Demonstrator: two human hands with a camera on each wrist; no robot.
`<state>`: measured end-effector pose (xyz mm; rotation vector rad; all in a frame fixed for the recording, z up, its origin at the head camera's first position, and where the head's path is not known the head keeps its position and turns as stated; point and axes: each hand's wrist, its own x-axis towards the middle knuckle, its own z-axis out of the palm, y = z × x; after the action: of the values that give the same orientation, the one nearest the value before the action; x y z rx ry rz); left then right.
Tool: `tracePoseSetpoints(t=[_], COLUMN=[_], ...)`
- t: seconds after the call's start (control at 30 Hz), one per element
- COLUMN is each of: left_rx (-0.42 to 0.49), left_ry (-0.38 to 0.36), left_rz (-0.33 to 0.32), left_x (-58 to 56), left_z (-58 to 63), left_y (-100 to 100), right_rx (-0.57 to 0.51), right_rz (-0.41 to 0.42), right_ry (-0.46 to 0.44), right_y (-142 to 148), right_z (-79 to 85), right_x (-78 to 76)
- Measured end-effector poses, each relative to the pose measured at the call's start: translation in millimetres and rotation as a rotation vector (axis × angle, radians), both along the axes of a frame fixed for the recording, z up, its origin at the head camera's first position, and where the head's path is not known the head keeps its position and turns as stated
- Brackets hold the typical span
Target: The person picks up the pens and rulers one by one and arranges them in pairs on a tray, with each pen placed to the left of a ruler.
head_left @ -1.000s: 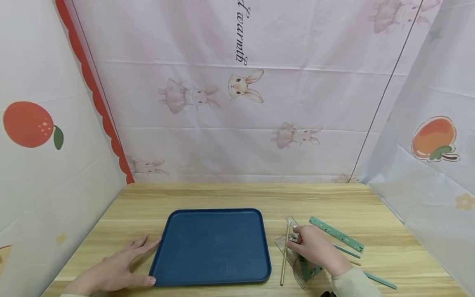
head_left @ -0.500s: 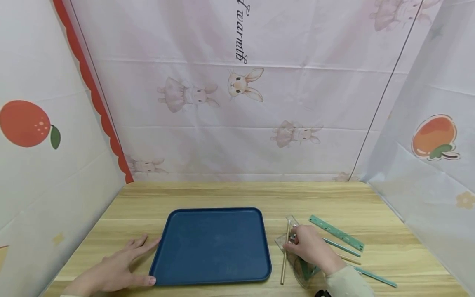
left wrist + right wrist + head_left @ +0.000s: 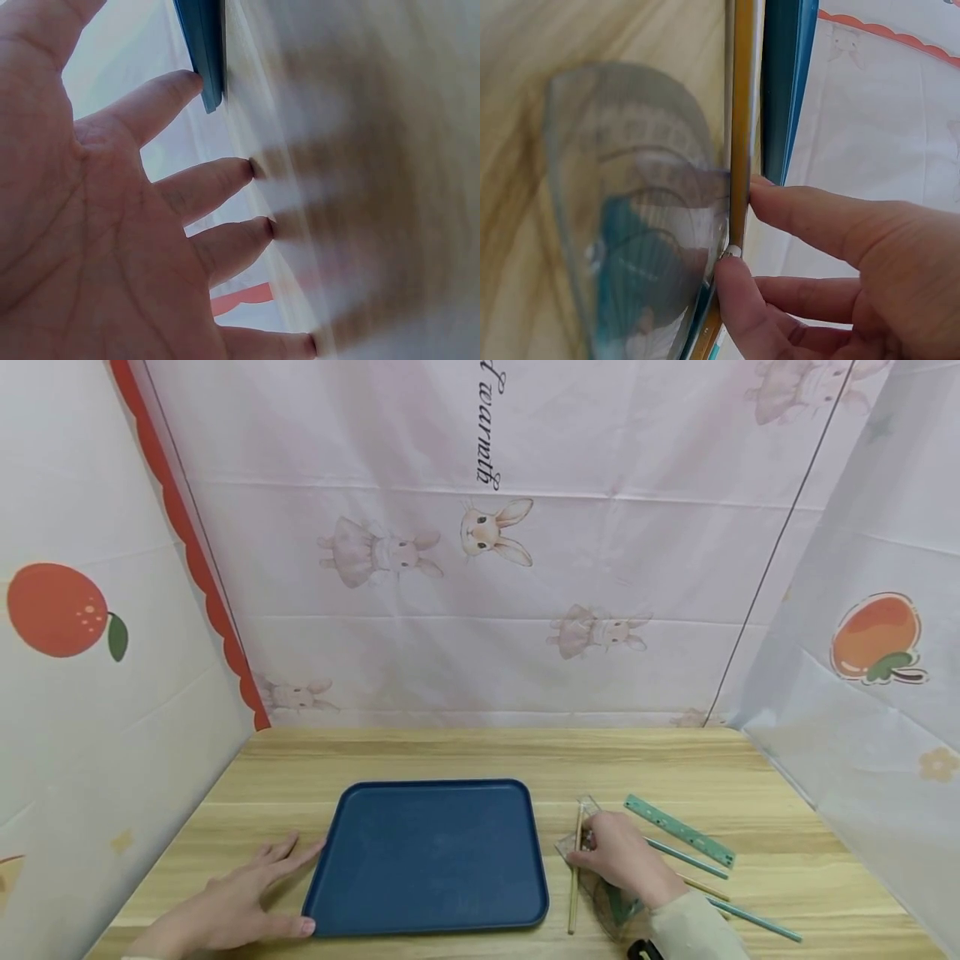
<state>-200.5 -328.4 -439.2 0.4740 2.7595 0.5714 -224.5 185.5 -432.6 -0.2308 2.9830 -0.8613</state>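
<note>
A dark blue tray (image 3: 427, 860) lies on the table. Spread fingers of my left hand (image 3: 232, 902) reach its left side, with the thumb at the near corner; in the left wrist view the left palm (image 3: 112, 225) shows, one finger touching the tray's edge (image 3: 206, 60). My right hand (image 3: 622, 856) is right of the tray and pinches a yellow pencil (image 3: 573, 897) between thumb and index finger. Beneath that hand lies a clear protractor (image 3: 645, 135), with a teal piece (image 3: 637, 262) showing through it. Other clear plastic pieces there are partly hidden.
A green ruler (image 3: 681, 831) lies slantwise on the far right of the table (image 3: 480, 752). Below it are a teal pencil (image 3: 690, 858), a second teal pencil (image 3: 757, 920) and a yellow one (image 3: 703, 887). Printed cloth walls (image 3: 420, 668) stand around the back and sides.
My right hand has shifted slightly left and closed on the yellow pencil, whose far end has moved a little left. The left hand and tray stay put.
</note>
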Motion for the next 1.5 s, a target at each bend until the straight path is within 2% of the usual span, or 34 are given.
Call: tracePoseSetpoints(t=[0.3,0.87,1.1,1.5], left_rx=[-0.019,-0.006,-0.010,-0.012], left_ry=[0.038,0.036,0.048,0.075], left_rz=[-0.009,-0.001,-0.002,-0.009], left_x=[1.3,1.9,3.6,5.4], left_z=[-2.7,-2.0,-1.2,-1.8], left_y=[-1.6,-0.1,1.7,0.7], right_rx=[0.000,0.077,0.068,0.018], right_rz=[0.007,-0.008,-0.040,-0.054], right_ry=[0.008,-0.023,-0.066,-0.070], right_y=[-6.7,-19.4,-20.4,-14.2], right_z=[-1.8,0.9,7.0,12.0], right_x=[-2.9,-10.6,-10.9,-9.4])
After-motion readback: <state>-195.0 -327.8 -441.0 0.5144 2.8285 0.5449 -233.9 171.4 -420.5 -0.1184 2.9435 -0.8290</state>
